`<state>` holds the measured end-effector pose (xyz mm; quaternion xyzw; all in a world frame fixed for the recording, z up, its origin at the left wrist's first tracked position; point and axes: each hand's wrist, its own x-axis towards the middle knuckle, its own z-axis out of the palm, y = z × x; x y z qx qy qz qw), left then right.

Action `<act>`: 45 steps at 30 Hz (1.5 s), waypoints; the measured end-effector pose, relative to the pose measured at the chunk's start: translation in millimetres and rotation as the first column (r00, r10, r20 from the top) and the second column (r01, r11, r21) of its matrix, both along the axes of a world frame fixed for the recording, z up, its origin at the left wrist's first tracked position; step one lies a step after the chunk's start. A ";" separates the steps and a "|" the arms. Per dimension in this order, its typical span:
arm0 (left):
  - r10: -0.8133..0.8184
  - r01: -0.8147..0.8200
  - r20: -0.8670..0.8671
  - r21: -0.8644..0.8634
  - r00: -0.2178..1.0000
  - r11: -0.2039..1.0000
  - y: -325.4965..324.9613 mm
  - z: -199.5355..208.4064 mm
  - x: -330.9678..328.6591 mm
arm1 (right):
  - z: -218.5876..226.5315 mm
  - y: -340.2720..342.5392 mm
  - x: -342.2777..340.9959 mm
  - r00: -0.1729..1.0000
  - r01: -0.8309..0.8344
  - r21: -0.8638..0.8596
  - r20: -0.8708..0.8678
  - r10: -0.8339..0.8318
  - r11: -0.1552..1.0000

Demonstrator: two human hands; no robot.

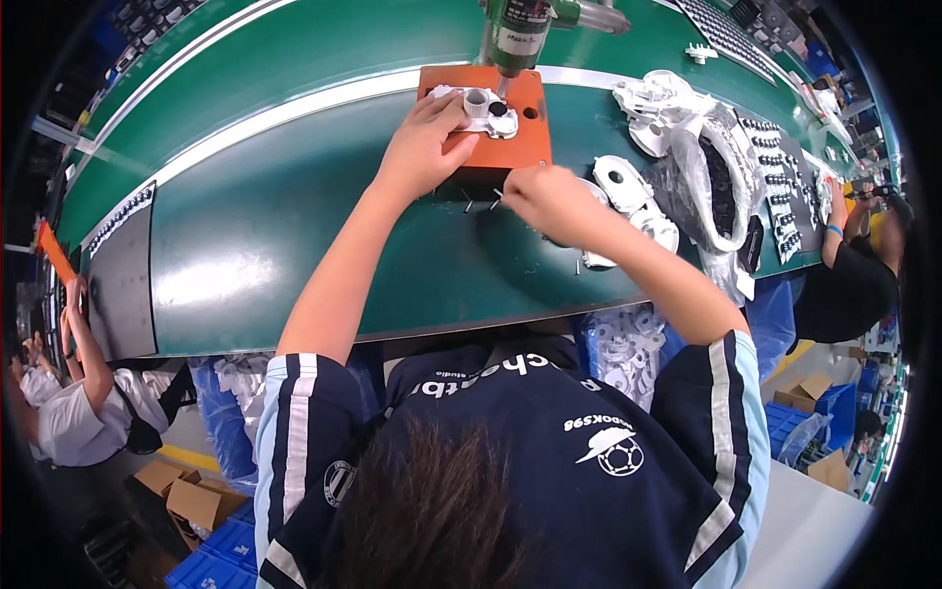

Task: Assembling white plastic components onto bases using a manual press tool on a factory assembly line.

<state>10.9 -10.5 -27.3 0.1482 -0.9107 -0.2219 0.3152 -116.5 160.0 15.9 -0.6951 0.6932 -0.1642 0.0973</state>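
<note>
An orange fixture block (437, 79) stands on the green workbench, with a white plastic housing (475, 104) lying on its top. The housing has a round grey collar and a black round piece beside it. My left hand (428, 147) holds the housing's left side, fingers over its edge and thumb at the front. Just above the housing's right part is the tip of a green powered tool (520, 34). My right hand (549, 204) is closed in a pinch in front of the block, beside small metal pins (468, 207) on the bench. Whatever its fingertips hold is too small to make out.
White plastic parts (618, 182) lie right of my right hand. Behind them are more white parts (662, 98) and a clear plastic bag (706, 177). Black mats with rows of small parts (780, 187) lie farther right. Co-workers sit at both sides; bins (628, 344) stand below the bench edge.
</note>
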 end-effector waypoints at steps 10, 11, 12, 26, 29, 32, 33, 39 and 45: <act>-0.018 0.018 0.003 0.014 1.000 1.000 -0.3 3.9 -2.1 | 21.7 -43.9 -77.2 0.424 0.202 0.360 0.806 -0.412 0.911; -0.025 0.025 0.002 0.020 1.000 0.999 0.4 4.6 -2.4 | 21.2 -49.6 -77.3 0.323 0.218 0.383 0.840 -0.436 0.898; -0.033 0.033 0.001 0.026 0.999 0.999 0.6 5.5 -2.4 | 19.5 -54.9 -80.0 0.307 0.197 0.335 0.871 -0.383 0.921; -0.007 0.007 -0.007 0.013 1.000 1.000 1.5 5.1 -2.5 | 14.8 -77.3 -81.5 0.365 0.142 0.386 0.835 -0.411 0.911; -0.014 0.014 -0.008 0.008 1.000 1.000 0.7 4.8 -3.5 | 14.3 -79.3 -82.2 0.377 0.115 0.383 0.837 -0.397 0.917; -0.014 0.014 -0.008 0.005 1.000 1.000 0.7 3.4 -2.6 | 13.6 -80.2 -84.5 0.370 0.075 0.392 0.843 -0.390 0.917; -0.011 0.011 -0.006 0.009 1.000 1.000 0.6 3.5 -2.3 | 14.6 -79.6 -83.7 0.385 0.083 0.392 0.835 -0.392 0.916; -0.024 0.022 0.066 0.039 0.998 0.999 -3.9 3.2 -1.8 | 15.9 -79.7 -82.6 0.400 0.097 0.394 0.825 -0.399 0.914; -0.004 0.004 0.016 0.030 1.000 1.000 -0.5 1.8 -2.9 | 12.9 -81.7 -83.1 0.404 0.114 0.377 0.828 -0.389 0.919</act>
